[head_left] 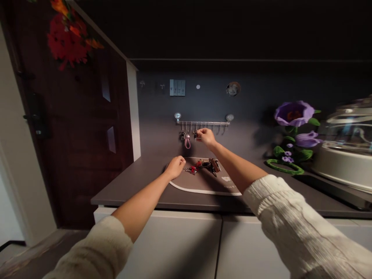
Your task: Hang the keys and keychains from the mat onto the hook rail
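Note:
My right hand (pixel 205 137) is raised to the hook rack (pixel 203 123) on the wall, thumb and fingers pinched around a small dark key (pixel 195 135) just under the hooks. Left of it, a key bunch with a pink loop strap (pixel 187 142) hangs from the rack. Lower down, my left hand (pixel 176 166) is closed over the left part of the brown mat (pixel 197 185); whatever its fingers hold is hidden. Beside those fingertips lie keys with a red piece (pixel 193 169). A heap of keys with a brown holder (pixel 214 166) lies further right on the mat.
Purple flowers with a green ring base (pixel 286 166) stand on the counter (pixel 124 190) to the right, beside a white domed appliance (pixel 343 162). A dark door (pixel 81 147) is at the left. Switches (pixel 177 88) and a round hole (pixel 233 89) are on the wall.

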Tool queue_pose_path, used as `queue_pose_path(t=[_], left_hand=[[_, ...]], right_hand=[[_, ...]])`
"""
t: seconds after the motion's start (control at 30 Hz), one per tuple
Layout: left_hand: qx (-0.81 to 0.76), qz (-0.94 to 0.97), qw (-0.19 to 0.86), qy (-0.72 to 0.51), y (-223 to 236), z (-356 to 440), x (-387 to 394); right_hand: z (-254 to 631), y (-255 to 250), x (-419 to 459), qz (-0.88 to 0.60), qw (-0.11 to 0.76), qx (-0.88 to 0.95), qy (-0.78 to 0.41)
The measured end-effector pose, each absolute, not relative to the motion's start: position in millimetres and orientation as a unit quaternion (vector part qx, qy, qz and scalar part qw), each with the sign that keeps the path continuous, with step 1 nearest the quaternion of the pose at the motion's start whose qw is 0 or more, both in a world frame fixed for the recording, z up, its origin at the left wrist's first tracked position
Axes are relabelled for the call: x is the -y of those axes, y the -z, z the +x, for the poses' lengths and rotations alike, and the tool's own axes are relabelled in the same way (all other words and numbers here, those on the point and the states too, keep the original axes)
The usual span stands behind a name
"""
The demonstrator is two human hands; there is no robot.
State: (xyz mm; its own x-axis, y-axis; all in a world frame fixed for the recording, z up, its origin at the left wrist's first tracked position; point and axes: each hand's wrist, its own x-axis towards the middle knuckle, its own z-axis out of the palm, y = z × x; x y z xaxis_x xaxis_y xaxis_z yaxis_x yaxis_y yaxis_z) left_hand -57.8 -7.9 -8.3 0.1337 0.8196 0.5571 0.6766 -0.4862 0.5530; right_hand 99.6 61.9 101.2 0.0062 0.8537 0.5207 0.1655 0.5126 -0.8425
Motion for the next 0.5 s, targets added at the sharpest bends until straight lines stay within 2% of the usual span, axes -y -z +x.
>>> queue_pose_path(t=[0.27,0.5], left_hand=[[-0.504,0.748,0.073,-0.426,10.9,-57.6,2.9],[-0.503,0.747,0.089,-0.426,8.9,-56.4,4.4]], right_hand=[[80.8,-120.6,-81.4,-0.468,0.589,0.616,-0.235],[67.7,-119.8,-92.4,-0.469,0.613,0.575,-0.274]])
